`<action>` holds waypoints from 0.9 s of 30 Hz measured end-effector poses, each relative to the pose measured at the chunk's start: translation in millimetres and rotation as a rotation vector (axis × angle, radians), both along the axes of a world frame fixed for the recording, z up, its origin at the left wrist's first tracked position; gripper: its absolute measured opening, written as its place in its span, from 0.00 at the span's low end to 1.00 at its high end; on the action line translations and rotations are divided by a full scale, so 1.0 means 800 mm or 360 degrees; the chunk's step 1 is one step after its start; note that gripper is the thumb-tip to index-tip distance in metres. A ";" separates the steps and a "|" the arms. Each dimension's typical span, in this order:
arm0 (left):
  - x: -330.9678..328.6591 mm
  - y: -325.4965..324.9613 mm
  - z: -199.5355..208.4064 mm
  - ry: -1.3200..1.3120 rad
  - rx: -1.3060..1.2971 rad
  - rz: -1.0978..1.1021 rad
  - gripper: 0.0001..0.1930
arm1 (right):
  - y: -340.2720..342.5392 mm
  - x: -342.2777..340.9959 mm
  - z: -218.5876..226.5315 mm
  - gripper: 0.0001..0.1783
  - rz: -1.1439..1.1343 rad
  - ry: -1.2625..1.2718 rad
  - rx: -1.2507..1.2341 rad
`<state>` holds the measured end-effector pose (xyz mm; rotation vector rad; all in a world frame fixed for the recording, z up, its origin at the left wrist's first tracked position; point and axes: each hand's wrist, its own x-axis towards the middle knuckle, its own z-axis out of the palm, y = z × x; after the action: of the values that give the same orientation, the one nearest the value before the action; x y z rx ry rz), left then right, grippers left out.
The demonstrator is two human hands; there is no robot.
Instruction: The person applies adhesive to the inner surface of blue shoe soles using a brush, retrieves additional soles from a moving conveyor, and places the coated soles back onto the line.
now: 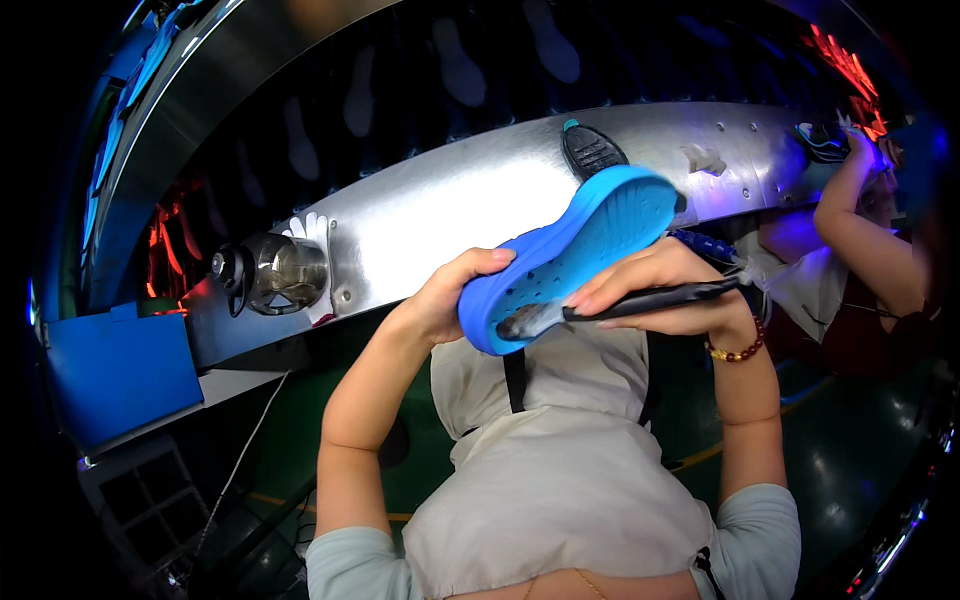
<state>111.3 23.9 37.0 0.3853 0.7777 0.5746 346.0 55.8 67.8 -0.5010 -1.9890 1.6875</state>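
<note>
My left hand (445, 298) is closed round the near-left end of a blue shoe sole (625, 215), thumb on its rim. The sole is tilted above my lap, its lighter blue hollow inside turned up and its other end pointing far right. Dark specks show inside the near end. My right hand (665, 285) grips a brush (650, 298) by its black handle. The brush's pale, dark-tipped bristles touch the inside of the sole at that near end. Beyond the sole, a dark ridged, sole-shaped piece (592, 150) with a teal tip lies on the metal ledge.
The shiny metal ledge (430, 215) runs across in front of me; behind it, pale sole shapes (458, 62) stand in a row on a dark surface. A dark glass pot (285, 272) and blue box (125, 375) are at left. A co-worker's arm (865, 225) is at right.
</note>
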 end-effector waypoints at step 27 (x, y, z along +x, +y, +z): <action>-0.021 0.011 -0.076 -0.0900 0.0457 0.0834 0.40 | -0.007 0.004 0.017 0.12 -0.0477 0.0077 0.0087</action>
<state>94.3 32.4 -23.9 0.2566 0.2375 1.2325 348.9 50.1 81.4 -0.6933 -1.8164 1.4441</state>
